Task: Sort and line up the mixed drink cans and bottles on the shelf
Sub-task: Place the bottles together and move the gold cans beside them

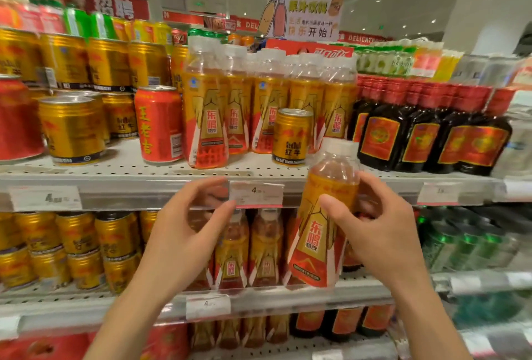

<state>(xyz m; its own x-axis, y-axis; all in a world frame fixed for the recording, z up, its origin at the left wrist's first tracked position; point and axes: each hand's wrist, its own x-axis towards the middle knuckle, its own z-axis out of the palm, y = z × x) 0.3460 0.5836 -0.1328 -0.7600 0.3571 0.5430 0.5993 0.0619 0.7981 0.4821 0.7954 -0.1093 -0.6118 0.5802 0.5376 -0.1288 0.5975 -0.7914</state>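
- The right hand grasps an orange-and-gold drink bottle in front of the shelving; the thumb lies across the label's front and the other fingers wrap round the far side; the bottle tilts a little, its white cap toward the upper shelf, its base down in front of the shelf below.
- The left hand hangs empty in front of the shelf edge, fingers half curled and spread, thumb near a white price tag; whether a fingertip touches the rail I cannot tell.
- On the upper shelf a row of matching bottles stands upright, several deep, white caps level.
- A single gold can stands in front of that row, just above and left of the held bottle's cap.
- A red can stands upright just left of the leftmost bottle, alone among gold cans that fill the shelf's left part, some stacked in two tiers.
- Dark bottles with red labels stand in a tight block to the right of the orange bottles.
- On the lower shelf more gold cans sit at the left and more orange bottles in the middle, partly hidden behind the hands; green bottles at the right are blurred.
- A paper sign with cartoon bottles stands above the top of the unit.
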